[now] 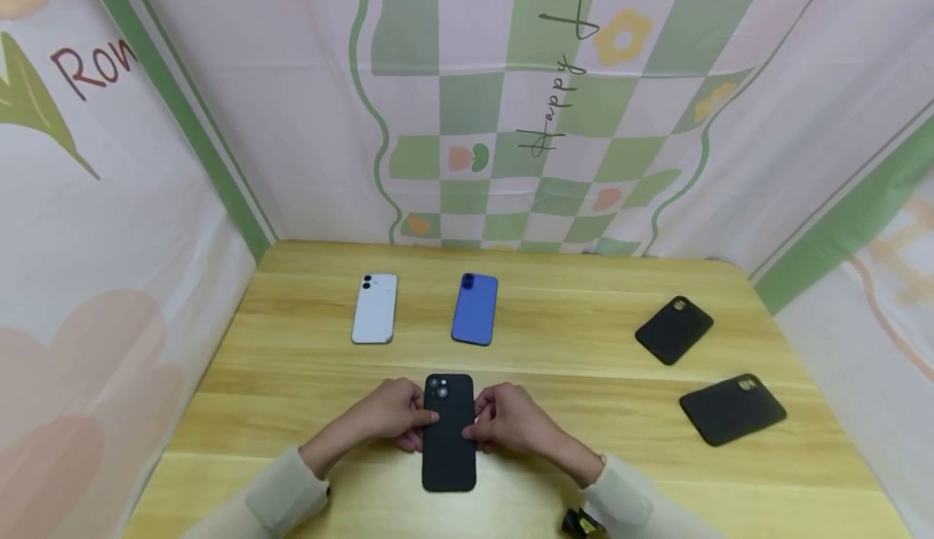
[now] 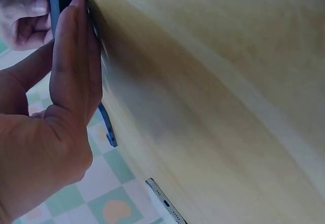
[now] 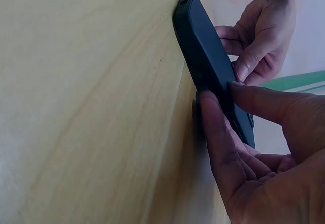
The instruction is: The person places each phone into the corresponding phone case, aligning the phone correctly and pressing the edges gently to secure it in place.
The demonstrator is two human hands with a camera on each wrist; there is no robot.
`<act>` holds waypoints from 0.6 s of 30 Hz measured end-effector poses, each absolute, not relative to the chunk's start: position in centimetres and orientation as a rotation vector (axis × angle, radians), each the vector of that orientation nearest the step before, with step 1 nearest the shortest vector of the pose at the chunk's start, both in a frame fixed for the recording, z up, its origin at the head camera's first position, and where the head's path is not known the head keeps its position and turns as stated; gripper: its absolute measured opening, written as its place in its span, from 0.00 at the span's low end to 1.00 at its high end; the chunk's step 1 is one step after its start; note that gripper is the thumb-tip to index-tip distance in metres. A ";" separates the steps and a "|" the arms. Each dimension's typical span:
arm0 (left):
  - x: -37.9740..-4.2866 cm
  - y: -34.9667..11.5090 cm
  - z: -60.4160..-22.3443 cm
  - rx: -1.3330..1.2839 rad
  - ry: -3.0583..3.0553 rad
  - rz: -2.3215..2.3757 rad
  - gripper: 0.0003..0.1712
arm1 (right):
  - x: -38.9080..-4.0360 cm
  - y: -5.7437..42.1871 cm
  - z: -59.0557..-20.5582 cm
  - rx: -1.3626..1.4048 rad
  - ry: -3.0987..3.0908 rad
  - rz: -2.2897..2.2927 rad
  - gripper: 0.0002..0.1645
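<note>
A smartphone in a black case (image 1: 449, 458) is held between both hands near the table's front edge, its back with the camera lenses facing up. The left hand (image 1: 397, 415) grips its left side, thumb on the back and fingers beneath. On the opposite side, the right hand (image 1: 509, 419) pinches the edge between thumb and fingers. In the right wrist view the black-cased phone (image 3: 205, 46) is tilted above the wooden surface, with its port end toward the camera. The left wrist view shows the fingers (image 2: 71, 66) straight along the underside.
Beyond the hands lie a white phone (image 1: 374, 310) and a blue phone (image 1: 475, 310), both back up. Two black phone cases (image 1: 674, 331) rest at the right of the wooden table (image 1: 569, 344). Patterned cloth (image 1: 474, 109) rises behind the table, with more cloth at both sides.
</note>
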State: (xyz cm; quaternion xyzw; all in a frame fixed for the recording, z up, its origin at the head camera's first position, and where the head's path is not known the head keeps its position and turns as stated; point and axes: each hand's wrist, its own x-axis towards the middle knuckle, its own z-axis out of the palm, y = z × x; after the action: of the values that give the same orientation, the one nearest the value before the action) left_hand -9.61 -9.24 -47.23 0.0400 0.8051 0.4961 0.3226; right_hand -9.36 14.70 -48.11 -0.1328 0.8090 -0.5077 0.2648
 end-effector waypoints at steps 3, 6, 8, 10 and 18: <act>-9.6 -9.2 -47.0 0.101 2.138 1.290 0.12 | -9.4 14.7 -48.0 -0.361 2.192 -1.363 0.12; -9.6 -9.1 -46.9 0.091 2.143 1.288 0.12 | -9.4 14.6 -47.9 -0.375 2.213 -1.346 0.12; -9.6 -9.0 -46.9 0.081 2.145 1.282 0.11 | -9.3 14.6 -47.8 -0.386 2.232 -1.329 0.12; -9.6 -9.0 -46.9 0.072 2.149 1.268 0.11 | -9.3 14.6 -47.8 -0.397 2.260 -1.299 0.12; -9.4 -8.8 -47.1 0.064 2.154 1.234 0.11 | -9.1 14.5 -47.7 -0.390 2.314 -1.206 0.16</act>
State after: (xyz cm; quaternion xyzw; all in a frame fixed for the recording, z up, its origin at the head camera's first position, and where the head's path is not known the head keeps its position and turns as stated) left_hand -9.42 -8.84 -47.06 0.0243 0.8209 0.4703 0.3230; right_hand -9.12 14.54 -47.65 -0.1432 0.8494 -0.4428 0.2488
